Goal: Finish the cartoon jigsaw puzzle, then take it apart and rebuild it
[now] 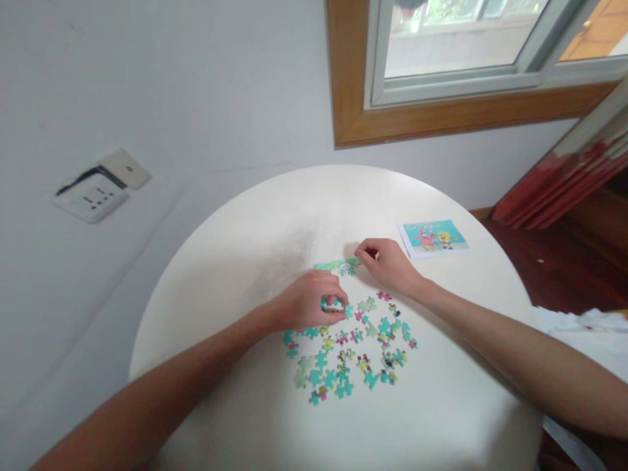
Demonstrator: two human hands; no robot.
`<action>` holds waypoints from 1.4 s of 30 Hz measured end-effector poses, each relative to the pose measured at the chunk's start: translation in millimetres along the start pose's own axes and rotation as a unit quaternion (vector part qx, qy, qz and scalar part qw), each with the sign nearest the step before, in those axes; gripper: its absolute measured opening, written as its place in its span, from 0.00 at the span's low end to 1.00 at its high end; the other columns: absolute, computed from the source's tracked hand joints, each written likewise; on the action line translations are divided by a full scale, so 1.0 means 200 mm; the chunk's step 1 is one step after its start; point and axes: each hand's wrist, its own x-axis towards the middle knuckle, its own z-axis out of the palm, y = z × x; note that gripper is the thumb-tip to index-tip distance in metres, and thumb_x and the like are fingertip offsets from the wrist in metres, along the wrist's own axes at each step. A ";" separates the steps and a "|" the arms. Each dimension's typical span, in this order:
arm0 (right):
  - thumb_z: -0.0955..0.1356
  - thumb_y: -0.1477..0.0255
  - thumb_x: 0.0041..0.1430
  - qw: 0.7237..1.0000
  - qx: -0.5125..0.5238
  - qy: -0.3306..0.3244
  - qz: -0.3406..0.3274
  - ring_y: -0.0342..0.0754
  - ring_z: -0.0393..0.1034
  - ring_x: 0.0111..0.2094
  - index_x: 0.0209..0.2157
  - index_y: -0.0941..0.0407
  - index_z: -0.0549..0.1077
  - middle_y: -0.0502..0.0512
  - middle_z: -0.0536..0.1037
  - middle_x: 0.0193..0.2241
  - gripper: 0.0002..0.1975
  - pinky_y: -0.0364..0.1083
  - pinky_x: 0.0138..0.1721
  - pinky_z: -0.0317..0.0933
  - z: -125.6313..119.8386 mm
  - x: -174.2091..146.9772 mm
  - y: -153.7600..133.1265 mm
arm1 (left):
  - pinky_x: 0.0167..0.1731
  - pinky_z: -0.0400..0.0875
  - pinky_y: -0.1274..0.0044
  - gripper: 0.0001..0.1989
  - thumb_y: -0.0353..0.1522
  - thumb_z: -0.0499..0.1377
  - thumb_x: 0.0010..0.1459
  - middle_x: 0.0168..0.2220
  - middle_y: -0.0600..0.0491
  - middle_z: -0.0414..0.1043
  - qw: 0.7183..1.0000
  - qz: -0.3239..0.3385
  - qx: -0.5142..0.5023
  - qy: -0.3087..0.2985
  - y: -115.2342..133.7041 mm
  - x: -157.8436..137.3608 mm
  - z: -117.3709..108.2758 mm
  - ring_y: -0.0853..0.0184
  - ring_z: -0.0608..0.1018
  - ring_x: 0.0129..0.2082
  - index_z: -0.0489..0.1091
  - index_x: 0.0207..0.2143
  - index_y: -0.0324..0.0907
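Note:
Loose jigsaw puzzle pieces (pixel 342 337) in teal, pink and yellow lie scattered on the round white table (pixel 245 405). Beyond them is a short joined strip of puzzle (pixel 338 265), green and teal, partly covered by my hands. My left hand (pixel 311 301) is curled over the far left side of the pieces, thumb and forefinger closed around a small teal puzzle piece (pixel 348 312). At the right end of the strip, my right hand (pixel 387 261) has its thumb and forefinger pinched together. What it holds, if anything, is hidden.
A picture card (pixel 436 237) with pink and yellow cartoon figures lies at the table's right rear. Behind the table stand a white wall with a socket (pixel 93 196) and a wood-framed window (pixel 350 78). A red curtain (pixel 549 173) hangs at right.

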 end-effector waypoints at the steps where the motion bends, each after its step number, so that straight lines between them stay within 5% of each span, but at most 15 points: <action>1: 0.63 0.72 0.59 1.000 -0.001 0.001 -0.002 0.44 0.65 0.25 0.26 0.57 0.74 0.52 0.76 0.23 0.11 0.45 0.30 0.55 0.00 0.00 0.00 | 0.39 0.63 0.75 0.06 0.34 0.66 0.53 0.26 0.56 0.70 1.000 0.005 0.002 -0.008 0.00 0.00 0.00 0.71 0.72 0.28 0.77 0.33 0.42; 6: 0.63 0.72 0.59 1.000 0.000 0.010 -0.009 0.43 0.65 0.25 0.26 0.58 0.74 0.51 0.75 0.22 0.11 0.44 0.30 0.55 -0.02 0.00 0.01 | 0.38 0.63 0.76 0.11 0.39 0.67 0.54 0.25 0.56 0.69 0.999 0.020 -0.020 -0.026 -0.02 0.00 -0.01 0.70 0.72 0.28 0.78 0.36 0.42; 13: 0.63 0.72 0.59 1.000 0.012 0.015 -0.002 0.44 0.66 0.26 0.28 0.58 0.75 0.53 0.77 0.25 0.11 0.44 0.30 0.56 -0.07 0.03 0.02 | 0.32 0.63 0.79 0.07 0.32 0.59 0.61 0.25 0.55 0.68 0.991 -0.073 -0.032 0.103 -0.07 0.01 -0.03 0.71 0.70 0.27 0.77 0.34 0.41; 20: 0.63 0.72 0.58 1.000 0.001 0.017 0.006 0.44 0.67 0.26 0.28 0.58 0.75 0.54 0.78 0.25 0.11 0.44 0.30 0.57 -0.12 0.05 0.01 | 0.35 0.65 0.78 0.08 0.31 0.57 0.62 0.28 0.54 0.71 0.984 -0.093 -0.016 0.152 -0.10 0.01 -0.02 0.71 0.71 0.29 0.77 0.35 0.41; 26: 0.63 0.72 0.57 1.000 -0.014 0.007 0.011 0.44 0.67 0.27 0.29 0.59 0.76 0.55 0.78 0.26 0.11 0.44 0.30 0.57 -0.17 0.06 0.01 | 0.34 0.65 0.78 0.09 0.32 0.56 0.61 0.30 0.54 0.74 0.963 -0.172 -0.003 0.209 -0.16 0.02 -0.04 0.70 0.71 0.28 0.76 0.34 0.40; 42: 0.65 0.76 0.53 0.985 -0.141 -0.077 0.065 0.46 0.69 0.26 0.29 0.60 0.79 0.58 0.79 0.25 0.10 0.45 0.28 0.55 -0.24 0.08 0.12 | 0.26 0.60 0.78 0.13 0.38 0.53 0.60 0.23 0.58 0.66 0.933 -0.274 -0.039 0.231 -0.24 0.02 -0.06 0.71 0.66 0.23 0.69 0.29 0.40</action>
